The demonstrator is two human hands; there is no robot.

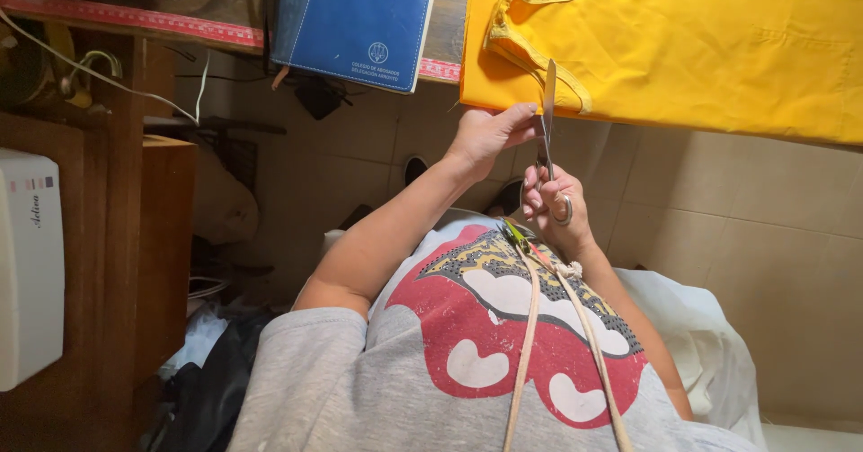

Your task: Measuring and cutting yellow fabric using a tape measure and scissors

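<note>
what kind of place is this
Probably a home sewing workroom: yellow fabric with stitched edges lies on the table, the right hand holds scissors, and a measuring tape edges the table.

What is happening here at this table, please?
A person in a grey printed shirt holds a pair of scissors at the edge of a yellow garment that lies on the table. The right hand grips the scissor handles, with the blades pointing up toward the fabric edge. The left hand touches the blades near the hem. A blue notebook lies on the table to the left, and a tape measure hangs from the person's neck.
</note>
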